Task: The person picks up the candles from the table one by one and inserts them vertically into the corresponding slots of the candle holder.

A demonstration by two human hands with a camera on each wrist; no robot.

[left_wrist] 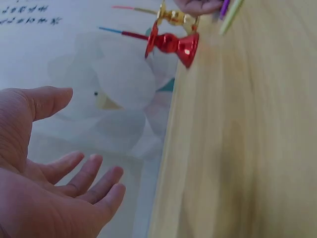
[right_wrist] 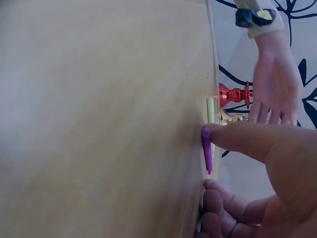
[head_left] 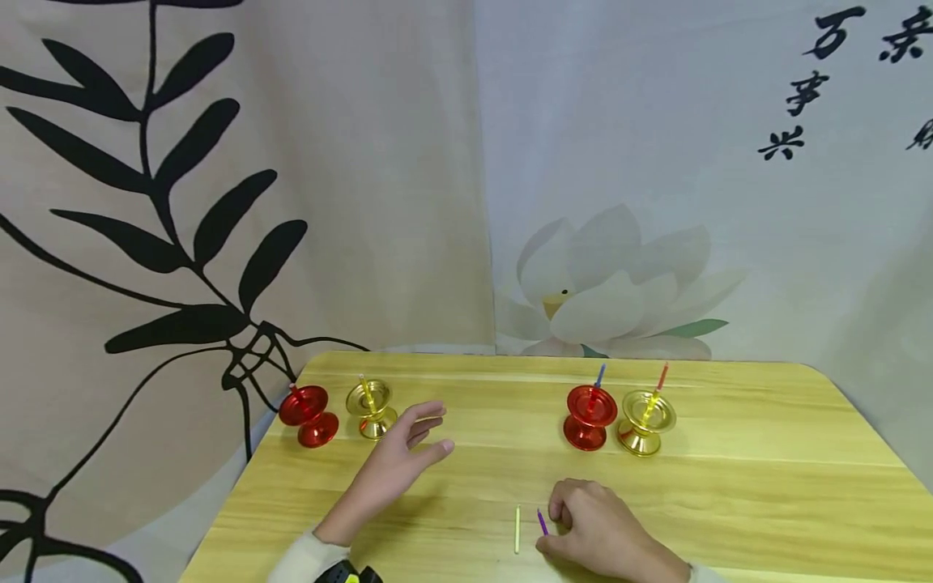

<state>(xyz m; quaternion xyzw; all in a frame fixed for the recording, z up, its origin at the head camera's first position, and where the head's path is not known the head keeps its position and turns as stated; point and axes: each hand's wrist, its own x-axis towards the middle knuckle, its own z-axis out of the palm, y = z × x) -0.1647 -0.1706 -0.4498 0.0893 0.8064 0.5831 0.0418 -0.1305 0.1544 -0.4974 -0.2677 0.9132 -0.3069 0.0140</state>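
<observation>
On the table lie a purple candle (head_left: 543,522) and a pale yellow-green candle (head_left: 517,529), side by side. My right hand (head_left: 601,522) is low over the tabletop at the purple candle. In the right wrist view the thumb touches one end of the purple candle (right_wrist: 207,151), while the forefinger stays near its other end, with a small gap. My left hand (head_left: 404,457) hangs above the table with its fingers spread loosely and holds nothing. Behind it stands a gold candle holder (head_left: 377,423) with a yellow candle, beside a red candle holder (head_left: 317,429).
Farther right stand another red holder (head_left: 585,433) with a blue-tipped candle (head_left: 600,375) and another gold holder (head_left: 640,441) with a red-tipped candle (head_left: 662,377). The wooden table (head_left: 765,486) ends at a printed curtain (head_left: 379,202).
</observation>
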